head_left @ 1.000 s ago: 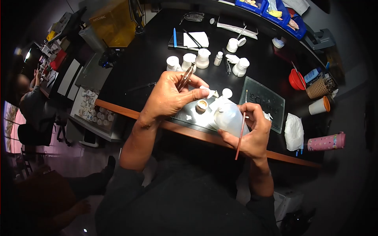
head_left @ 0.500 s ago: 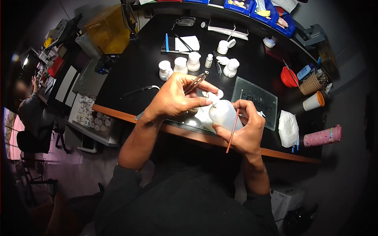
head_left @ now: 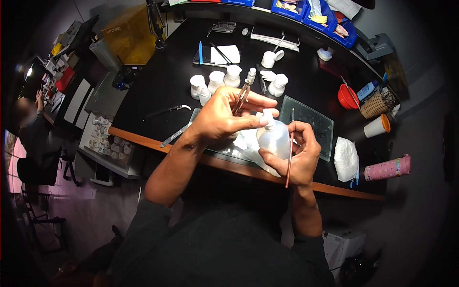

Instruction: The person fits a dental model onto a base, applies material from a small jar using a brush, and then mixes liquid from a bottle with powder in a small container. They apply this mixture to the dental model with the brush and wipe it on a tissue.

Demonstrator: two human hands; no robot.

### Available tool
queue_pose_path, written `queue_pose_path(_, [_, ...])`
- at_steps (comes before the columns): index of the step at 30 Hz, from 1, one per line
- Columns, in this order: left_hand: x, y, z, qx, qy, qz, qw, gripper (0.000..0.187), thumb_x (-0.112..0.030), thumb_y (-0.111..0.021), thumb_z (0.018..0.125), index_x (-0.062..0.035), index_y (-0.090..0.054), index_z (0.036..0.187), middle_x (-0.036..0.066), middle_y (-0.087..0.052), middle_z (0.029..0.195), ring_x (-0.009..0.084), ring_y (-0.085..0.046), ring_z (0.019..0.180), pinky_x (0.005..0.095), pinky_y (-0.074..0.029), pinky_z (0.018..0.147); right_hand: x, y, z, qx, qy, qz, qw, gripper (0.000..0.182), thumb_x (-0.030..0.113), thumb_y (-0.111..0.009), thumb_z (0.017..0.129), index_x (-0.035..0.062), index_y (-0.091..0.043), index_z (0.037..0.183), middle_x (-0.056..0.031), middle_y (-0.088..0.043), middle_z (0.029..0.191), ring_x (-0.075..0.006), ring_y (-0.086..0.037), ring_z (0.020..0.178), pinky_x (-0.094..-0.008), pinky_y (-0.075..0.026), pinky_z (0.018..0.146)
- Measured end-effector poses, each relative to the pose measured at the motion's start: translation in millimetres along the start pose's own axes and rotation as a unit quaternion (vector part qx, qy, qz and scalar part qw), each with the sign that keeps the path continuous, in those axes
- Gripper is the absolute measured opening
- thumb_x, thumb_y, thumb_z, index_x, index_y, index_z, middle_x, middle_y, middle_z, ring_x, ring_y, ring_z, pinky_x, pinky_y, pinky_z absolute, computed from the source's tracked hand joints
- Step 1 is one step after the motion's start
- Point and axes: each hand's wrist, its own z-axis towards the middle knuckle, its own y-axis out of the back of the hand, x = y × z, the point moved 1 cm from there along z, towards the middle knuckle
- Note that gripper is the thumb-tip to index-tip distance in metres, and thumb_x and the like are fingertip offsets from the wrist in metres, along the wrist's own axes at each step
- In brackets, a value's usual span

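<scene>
A round, translucent white squeeze bottle (head_left: 273, 142) stands nearly upright above the front edge of the desk, with my right hand (head_left: 304, 155) wrapped around its right side. Along that hand's fingers runs a thin reddish-brown rod (head_left: 289, 167), like a brush handle. My left hand (head_left: 221, 114) pinches the white cap (head_left: 267, 116) at the bottle's neck between thumb and fingertips. Tucked in the same hand is a slim metal tool (head_left: 242, 98) resembling tweezers. Beneath both hands lies a white sheet (head_left: 246, 142), partly hidden.
Several white pots (head_left: 233, 75) stand beyond my hands. A glass plate (head_left: 318, 122) lies right of the bottle, near a white crumpled bundle (head_left: 345, 160) and a pink tumbler (head_left: 388, 168). A metal spatula (head_left: 174, 135) sits left. Another person (head_left: 31, 119) works at far left.
The bottle has turned more upright, its neck now pointing up. My left fingers have moved slightly right and are on the cap at the neck. The metal tool has tipped steeper.
</scene>
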Motion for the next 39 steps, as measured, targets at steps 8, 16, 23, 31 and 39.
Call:
queue_pose_path(8, [3.8, -8.5, -0.8, -0.050, -0.016, 0.040, 0.998, 0.045, -0.004, -0.091, 0.082, 0.0055, -0.074, 0.122, 0.014, -0.080, 0.100, 0.0128, -0.075, 0.086, 0.0262, -0.061, 0.079, 4.4, -11.0, -7.5, -0.019, 0.007, 0.029, 0.999, 0.066, 0.018, -0.097, 0.064, -0.0030, -0.059, 0.114, -0.0111, -0.070, 0.099, -0.0178, -0.074, 0.091, -0.0353, -0.065, 0.083])
queue_pose_path(16, [-1.2, -10.9, -0.4, 0.042, -0.056, -0.011, 0.997, 0.047, -0.002, -0.078, 0.090, 0.0071, -0.067, 0.135, 0.021, -0.078, 0.117, 0.0160, -0.075, 0.096, 0.0279, -0.058, 0.087, 3.7, -7.4, -9.7, 0.001, 0.018, 0.022, 1.000, 0.064, 0.005, -0.096, 0.068, -0.0030, -0.055, 0.115, -0.0130, -0.071, 0.100, -0.0164, -0.073, 0.091, -0.0296, -0.062, 0.080])
queue_pose_path(23, [-6.2, -11.5, -6.6, 0.029, -0.006, -0.037, 0.999, 0.048, -0.004, -0.083, 0.088, 0.0066, -0.069, 0.132, 0.018, -0.078, 0.117, 0.0155, -0.075, 0.092, 0.0236, -0.057, 0.081, 2.8, -8.2, -12.4, -0.018, 0.017, 0.025, 0.999, 0.064, 0.018, -0.097, 0.065, -0.0023, -0.060, 0.112, -0.0104, -0.070, 0.099, -0.0188, -0.075, 0.091, -0.0350, -0.065, 0.082])
queue_pose_path(31, [-2.9, -15.7, -20.2, -0.032, -0.001, 0.039, 0.999, 0.048, -0.013, -0.088, 0.086, 0.0047, -0.072, 0.128, 0.010, -0.080, 0.104, 0.0006, -0.061, 0.075, 0.0183, -0.047, 0.065, 7.9, -10.9, -15.6, -0.016, 0.022, 0.039, 0.999, 0.062, 0.016, -0.098, 0.066, -0.0018, -0.058, 0.111, -0.0102, -0.070, 0.098, -0.0183, -0.075, 0.092, -0.0346, -0.065, 0.084])
queue_pose_path(39, [2.5, -9.3, -22.7, -0.042, -0.026, 0.113, 0.992, 0.050, -0.006, -0.088, 0.085, 0.0048, -0.070, 0.130, 0.010, -0.079, 0.106, -0.0034, -0.050, 0.063, 0.0162, -0.041, 0.056, 6.2, -12.1, -17.1, 0.000, 0.045, 0.025, 0.999, 0.064, 0.014, -0.097, 0.067, -0.0017, -0.057, 0.114, -0.0120, -0.069, 0.104, -0.0200, -0.074, 0.095, -0.0350, -0.065, 0.086])
